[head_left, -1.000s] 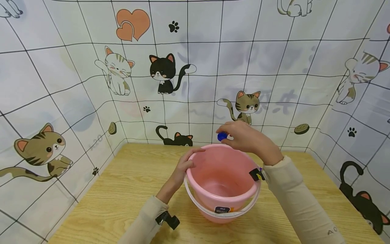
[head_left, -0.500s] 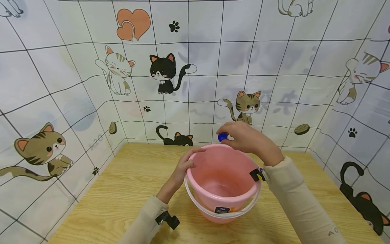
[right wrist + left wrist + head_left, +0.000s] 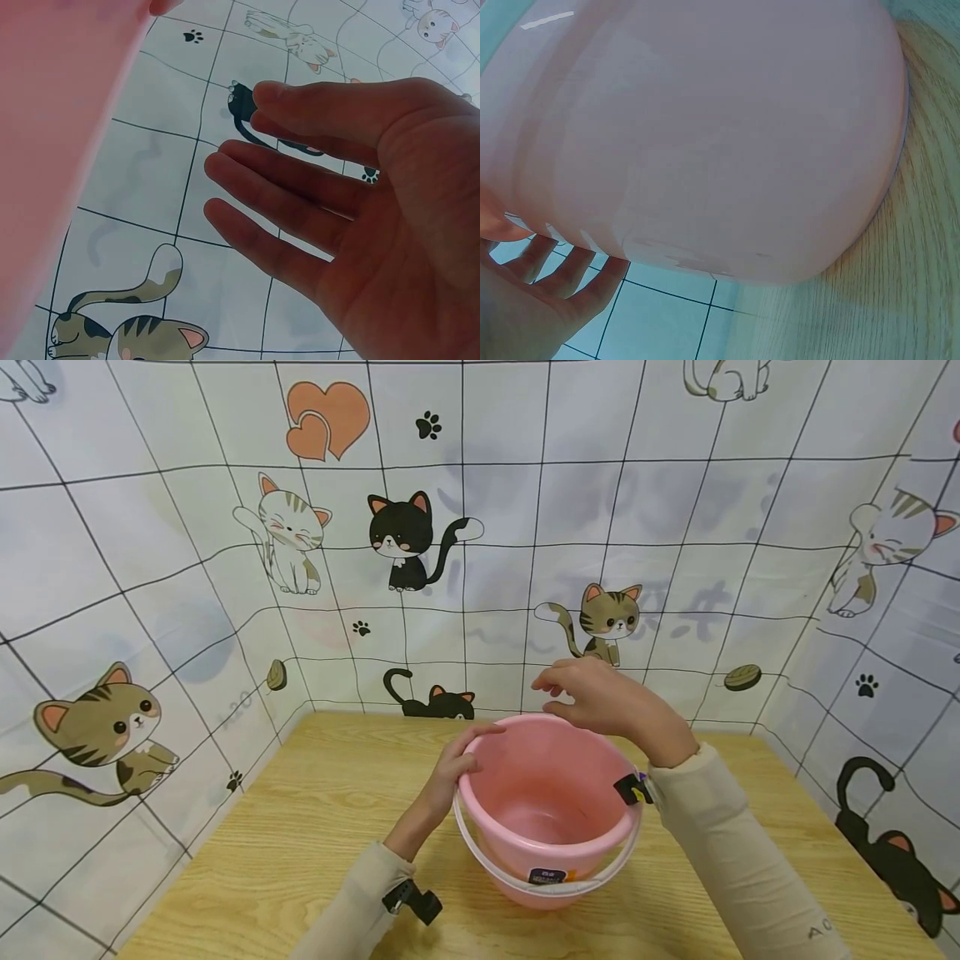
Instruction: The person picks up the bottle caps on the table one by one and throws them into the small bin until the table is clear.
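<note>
A pink plastic bucket (image 3: 547, 760) stands on the wooden table with its mouth facing up, and its inside shows bare. Its white handle (image 3: 551, 887) hangs down along the front. My left hand (image 3: 450, 768) grips the rim at the left; in the left wrist view, several fingers (image 3: 596, 285) lie against the outer wall. Over the far right part of the rim hovers my right hand (image 3: 600, 697). The right wrist view shows that hand (image 3: 330, 195) with fingers extended and apart, nothing between them, beside the bucket's pink wall (image 3: 60, 150).
The light wooden table (image 3: 337, 793) reaches back to a white cloth backdrop (image 3: 502, 577) printed with cats and grid lines, which encloses three sides. Small black devices (image 3: 412, 902) are strapped at both wrists.
A small round blue object pinched in my right hand has been let go and no longer shows in any view. The right fingers have spread slightly; the left hand and bucket stay put.
</note>
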`<move>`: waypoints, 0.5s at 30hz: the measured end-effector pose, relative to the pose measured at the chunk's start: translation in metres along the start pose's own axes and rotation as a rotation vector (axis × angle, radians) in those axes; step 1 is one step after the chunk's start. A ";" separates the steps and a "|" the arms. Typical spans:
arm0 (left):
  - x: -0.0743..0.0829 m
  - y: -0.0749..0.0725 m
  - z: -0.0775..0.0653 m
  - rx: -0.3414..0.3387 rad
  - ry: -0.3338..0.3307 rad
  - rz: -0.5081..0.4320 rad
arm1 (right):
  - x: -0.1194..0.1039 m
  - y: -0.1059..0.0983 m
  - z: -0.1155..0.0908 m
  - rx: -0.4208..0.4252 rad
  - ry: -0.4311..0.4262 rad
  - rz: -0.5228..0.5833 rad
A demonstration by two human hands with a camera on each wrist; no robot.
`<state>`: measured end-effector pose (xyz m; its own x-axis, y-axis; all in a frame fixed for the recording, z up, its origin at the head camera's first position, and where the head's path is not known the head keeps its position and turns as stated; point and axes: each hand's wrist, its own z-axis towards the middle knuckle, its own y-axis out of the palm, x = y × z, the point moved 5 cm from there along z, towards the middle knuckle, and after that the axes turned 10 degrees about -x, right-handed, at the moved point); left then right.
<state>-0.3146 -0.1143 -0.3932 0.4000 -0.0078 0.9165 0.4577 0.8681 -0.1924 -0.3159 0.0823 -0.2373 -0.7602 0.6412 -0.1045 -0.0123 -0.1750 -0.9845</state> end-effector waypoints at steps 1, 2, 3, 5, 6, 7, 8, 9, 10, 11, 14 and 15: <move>0.000 0.000 0.000 0.000 0.000 0.000 | 0.000 0.000 0.000 0.001 -0.003 0.002; 0.000 0.000 0.000 0.000 -0.001 0.000 | 0.000 0.000 0.000 0.000 -0.003 0.006; 0.000 0.000 0.000 0.000 -0.001 0.001 | 0.001 0.000 -0.001 -0.003 -0.002 0.003; 0.000 0.000 0.000 0.001 -0.003 0.002 | 0.002 -0.001 -0.001 -0.006 0.000 -0.007; 0.000 0.000 0.000 0.002 -0.005 0.002 | 0.002 -0.001 -0.001 -0.009 0.003 -0.013; 0.000 0.001 0.000 0.002 -0.005 0.002 | 0.003 -0.001 -0.002 -0.010 0.006 -0.020; 0.000 0.001 0.000 0.002 -0.005 0.003 | 0.004 -0.002 -0.002 -0.012 0.011 -0.024; 0.000 0.001 0.000 0.003 -0.006 0.005 | 0.005 -0.003 -0.002 -0.012 0.015 -0.029; 0.000 0.001 0.000 0.002 -0.005 0.004 | 0.006 -0.003 -0.003 -0.011 0.019 -0.030; 0.000 0.001 0.000 0.002 -0.007 0.005 | 0.007 -0.004 -0.003 -0.009 0.021 -0.031; 0.000 0.000 0.000 0.003 -0.011 0.007 | 0.010 -0.004 -0.005 -0.009 0.029 -0.030; 0.000 0.000 -0.001 0.003 -0.012 0.007 | 0.011 -0.004 -0.006 -0.008 0.032 -0.031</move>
<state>-0.3142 -0.1145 -0.3934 0.3938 0.0042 0.9192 0.4523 0.8696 -0.1978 -0.3203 0.0941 -0.2350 -0.7382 0.6700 -0.0780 -0.0301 -0.1483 -0.9885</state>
